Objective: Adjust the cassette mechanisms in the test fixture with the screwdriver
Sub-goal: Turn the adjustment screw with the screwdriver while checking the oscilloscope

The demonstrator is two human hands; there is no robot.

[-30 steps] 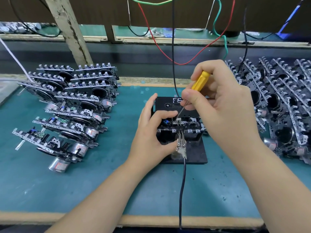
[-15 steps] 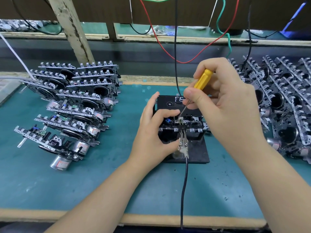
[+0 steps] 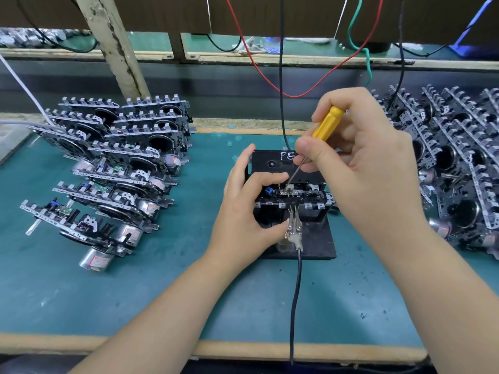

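Since a second ago nothing has shifted: my left hand [image 3: 243,209] still grips the cassette mechanism [image 3: 293,197] in the test fixture [image 3: 310,238]. My right hand [image 3: 359,160] pinches the yellow screwdriver [image 3: 326,122], tip on the mechanism's top. I judge the adjustment is mid-turn.

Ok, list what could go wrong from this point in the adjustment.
The screwdriver tip may slip off the small metal part and scrape the mechanism, close to the left hand fingertip. The right hand could also snag the black cable hanging just behind it.
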